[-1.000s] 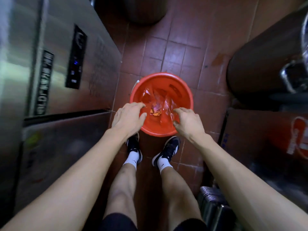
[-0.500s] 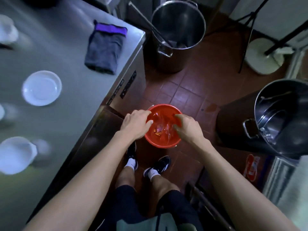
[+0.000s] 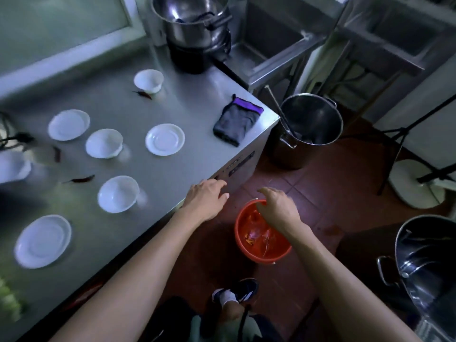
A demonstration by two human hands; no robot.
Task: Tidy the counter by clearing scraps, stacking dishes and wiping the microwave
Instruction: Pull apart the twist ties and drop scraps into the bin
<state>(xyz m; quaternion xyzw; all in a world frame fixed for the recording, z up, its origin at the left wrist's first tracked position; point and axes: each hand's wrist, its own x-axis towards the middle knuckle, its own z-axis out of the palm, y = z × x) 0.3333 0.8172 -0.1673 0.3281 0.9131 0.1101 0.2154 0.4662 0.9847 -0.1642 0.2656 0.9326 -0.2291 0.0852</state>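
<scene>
A red bucket (image 3: 261, 253) lined with clear plastic stands on the tiled floor and holds orange scraps. My right hand (image 3: 278, 206) hovers over its far rim, fingers loosely bent, holding nothing. My left hand (image 3: 206, 199) is above the counter's edge, fingers relaxed and empty. On the steel counter (image 3: 197, 149) lie several white plates and bowls, among them a plate (image 3: 164, 139) and a bowl (image 3: 118, 193). Dried red chillies (image 3: 81, 179) lie between the dishes. A folded grey cloth (image 3: 237, 119) with a purple band sits near the counter's corner.
A large steel pot (image 3: 195, 23) stands on a burner at the counter's back. Another steel pot (image 3: 308, 129) sits on the floor beyond the corner, and a third (image 3: 429, 267) at the right. A stand with a white round base (image 3: 414, 183) is at the far right.
The view rose from the bucket to the counter. Both hands left the bucket's rim and lifted; the left one moved to the counter's edge.
</scene>
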